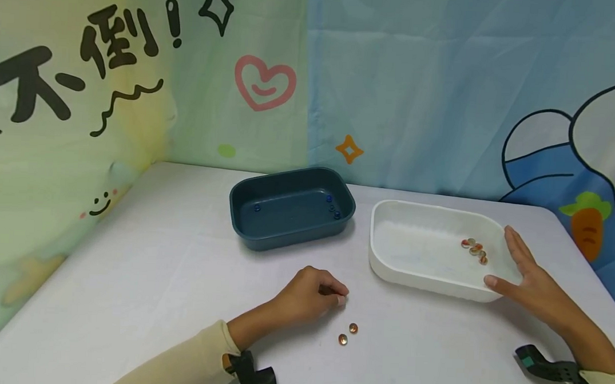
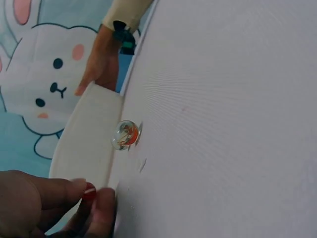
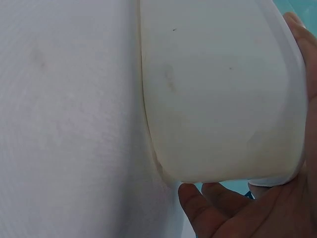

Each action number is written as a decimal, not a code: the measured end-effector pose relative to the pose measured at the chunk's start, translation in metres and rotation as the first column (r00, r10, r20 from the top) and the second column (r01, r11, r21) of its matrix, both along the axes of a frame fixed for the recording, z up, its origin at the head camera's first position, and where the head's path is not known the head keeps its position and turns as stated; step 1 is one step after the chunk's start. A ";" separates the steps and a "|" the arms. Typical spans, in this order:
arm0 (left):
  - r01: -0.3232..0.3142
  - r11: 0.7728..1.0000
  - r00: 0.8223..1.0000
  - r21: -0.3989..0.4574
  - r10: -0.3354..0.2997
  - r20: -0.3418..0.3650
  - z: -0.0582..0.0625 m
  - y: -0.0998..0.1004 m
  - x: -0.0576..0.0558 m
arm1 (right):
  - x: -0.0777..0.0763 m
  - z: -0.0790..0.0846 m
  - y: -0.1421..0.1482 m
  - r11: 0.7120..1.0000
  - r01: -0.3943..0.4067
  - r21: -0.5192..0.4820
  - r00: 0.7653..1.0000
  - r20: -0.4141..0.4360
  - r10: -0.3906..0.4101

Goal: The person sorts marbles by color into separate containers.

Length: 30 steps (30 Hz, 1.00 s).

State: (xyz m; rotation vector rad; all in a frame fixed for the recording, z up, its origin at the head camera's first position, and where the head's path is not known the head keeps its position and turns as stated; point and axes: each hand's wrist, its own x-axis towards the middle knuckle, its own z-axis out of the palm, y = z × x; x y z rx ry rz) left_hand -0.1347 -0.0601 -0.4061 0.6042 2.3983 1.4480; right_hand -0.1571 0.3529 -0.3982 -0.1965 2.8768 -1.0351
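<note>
My left hand is low over the white table, pinching a red glass marble between thumb and fingertips. Just in front of it lie two clear-and-orange marbles on the cloth; the left wrist view shows one marble large. To the right, a white tray has several red-and-clear marbles toward its right side. My right hand holds the tray's right end, thumb at the front rim and fingers around the far side. In the right wrist view, fingertips touch the tray wall.
A dark blue tray stands left of the white one, with several small blue marbles inside. Behind the table hangs a printed cloth backdrop. Each wrist wears a black camera.
</note>
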 end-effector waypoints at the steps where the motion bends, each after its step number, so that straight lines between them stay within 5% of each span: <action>1: -0.002 1.000 0.999 0.022 0.001 0.037 0.000 -0.001 -0.001 | 0.000 0.000 0.000 1.000 0.002 0.001 1.000 0.002 -0.002; 7: -0.074 0.979 0.966 0.190 0.023 0.258 0.001 -0.002 -0.004 | 0.000 0.002 0.000 1.000 0.002 -0.006 1.000 0.003 -0.002; 11: -0.173 0.928 0.922 0.331 0.035 0.385 0.005 0.000 -0.008 | 0.000 0.002 0.000 1.000 0.003 -0.004 1.000 -0.002 -0.003; 15: -0.245 0.880 0.893 0.407 0.042 0.447 0.009 0.003 -0.013 | 0.000 0.000 0.001 1.000 0.003 -0.008 1.000 -0.001 -0.003; 20: -0.297 0.848 0.867 0.439 0.047 0.496 0.010 0.011 -0.018 | -0.001 -0.001 0.002 1.000 0.003 -0.006 1.000 -0.005 -0.003; 26: -0.314 0.805 0.851 0.503 0.004 0.525 0.016 0.026 -0.027 | 0.000 -0.001 0.001 1.000 0.002 -0.008 1.000 -0.027 -0.002; 30: -0.341 0.770 0.824 0.540 -0.031 0.566 0.022 0.036 -0.032 | 0.000 0.000 0.001 1.000 0.003 0.002 1.000 -0.019 -0.003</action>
